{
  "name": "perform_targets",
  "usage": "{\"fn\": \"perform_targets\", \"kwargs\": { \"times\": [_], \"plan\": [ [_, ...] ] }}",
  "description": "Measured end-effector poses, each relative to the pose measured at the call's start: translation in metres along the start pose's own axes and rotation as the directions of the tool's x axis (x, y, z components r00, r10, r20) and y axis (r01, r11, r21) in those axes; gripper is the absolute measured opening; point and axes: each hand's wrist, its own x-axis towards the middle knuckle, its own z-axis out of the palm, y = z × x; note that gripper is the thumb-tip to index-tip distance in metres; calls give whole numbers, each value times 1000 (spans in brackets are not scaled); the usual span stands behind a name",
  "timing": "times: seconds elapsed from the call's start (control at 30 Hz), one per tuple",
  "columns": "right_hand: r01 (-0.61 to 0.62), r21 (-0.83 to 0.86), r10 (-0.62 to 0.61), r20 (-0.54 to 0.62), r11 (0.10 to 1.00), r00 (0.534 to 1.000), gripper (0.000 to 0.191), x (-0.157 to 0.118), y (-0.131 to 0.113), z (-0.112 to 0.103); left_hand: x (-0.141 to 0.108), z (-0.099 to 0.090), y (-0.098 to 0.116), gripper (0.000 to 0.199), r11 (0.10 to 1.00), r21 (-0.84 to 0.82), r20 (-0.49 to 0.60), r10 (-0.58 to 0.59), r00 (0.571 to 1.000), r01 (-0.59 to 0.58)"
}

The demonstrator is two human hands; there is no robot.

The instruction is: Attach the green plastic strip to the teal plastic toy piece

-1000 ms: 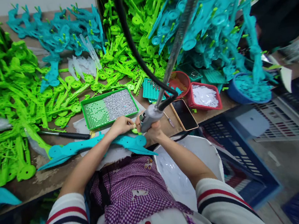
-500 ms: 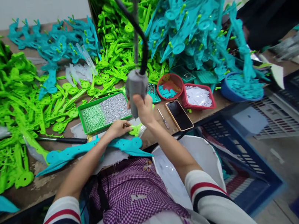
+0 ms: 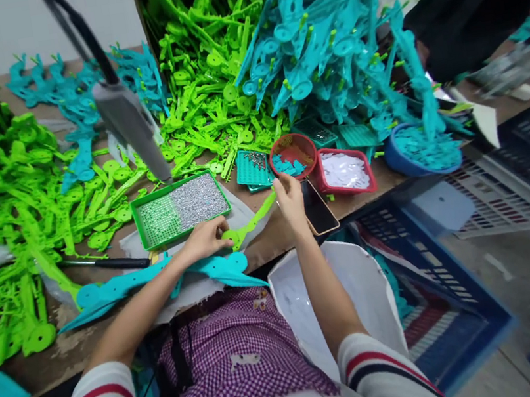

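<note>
My left hand [image 3: 207,239] is closed, its fingertips pinching the round end of a lime-green plastic strip [image 3: 251,222] just above the bench. My right hand [image 3: 291,202] is at the strip's far end, beside the phone and below the round red bowl [image 3: 294,154]. Its fingers are drawn together; what they hold, if anything, is hidden. A grey power screwdriver [image 3: 129,126] hangs tilted on its cable, its tip above a green tray [image 3: 138,225] of small metal pieces. Under my left forearm lies a long turquoise plastic part [image 3: 220,268].
Lime-green parts [image 3: 206,68] and turquoise parts [image 3: 322,50] are heaped at the back. A phone [image 3: 317,207], a red basket [image 3: 349,187] of white pieces and a blue bowl [image 3: 402,165] stand right. A black-handled tool [image 3: 120,262] lies left. Blue crates [image 3: 460,302] are on the floor.
My right hand has let go of the power screwdriver and moved right toward the round red bowl. The screwdriver has swung left over the tray. My left hand keeps the green strip.
</note>
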Motion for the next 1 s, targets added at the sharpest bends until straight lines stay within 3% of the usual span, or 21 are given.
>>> {"fn": "perform_targets", "kwargs": {
  "times": [0.07,0.1,0.17,0.27,0.43,0.53,0.57,0.63,0.67,0.7,0.77,0.83,0.87,0.93,1.0],
  "plan": [
    [-211,196,202,65,957,977,58,-5,18,-15,-3,1,2,31,998,38,-59,46,997,-43],
    [-276,295,247,132,915,960,54,-9,22,-18,-4,1,3,36,994,74,-95,83,992,-76],
    [-318,465,233,232,826,944,42,-18,22,-19,-7,3,4,39,978,165,-157,152,976,-126],
    [-283,595,164,248,752,955,33,-26,14,-18,-11,5,4,30,956,263,-197,183,963,-128],
    [-346,527,146,385,776,912,45,-33,20,-31,-15,9,5,21,958,279,-208,129,970,-68],
    [-346,374,149,465,860,873,55,-40,31,-46,-15,10,5,21,964,260,-219,119,968,-60],
    [-279,306,134,421,910,897,57,-43,32,-52,-15,10,5,20,966,253,-222,117,968,-59],
    [-35,99,14,208,995,978,53,-50,30,-60,-15,10,6,20,967,248,-221,114,969,-58],
    [111,-48,-105,113,993,988,49,-53,27,-63,-15,10,7,20,967,249,-219,113,969,-57],
    [253,-196,-239,91,947,967,45,-56,22,-63,-15,10,8,20,966,253,-215,114,970,-57],
    [513,-389,-428,289,765,856,36,-60,14,-60,-15,9,11,20,961,270,-200,118,973,-61],
    [705,-408,-435,576,581,692,30,-61,10,-50,-15,8,14,19,952,301,-177,119,977,-62],
    [753,-406,-399,664,519,633,28,-60,10,-45,-14,8,17,20,945,320,-161,117,980,-61],
    [777,-437,-325,731,453,601,26,-58,13,-36,-11,7,22,20,929,364,-127,115,985,-61],
    [765,-477,-285,733,432,618,26,-55,18,-31,-5,6,28,21,911,407,-94,117,989,-69]
  ]
}}
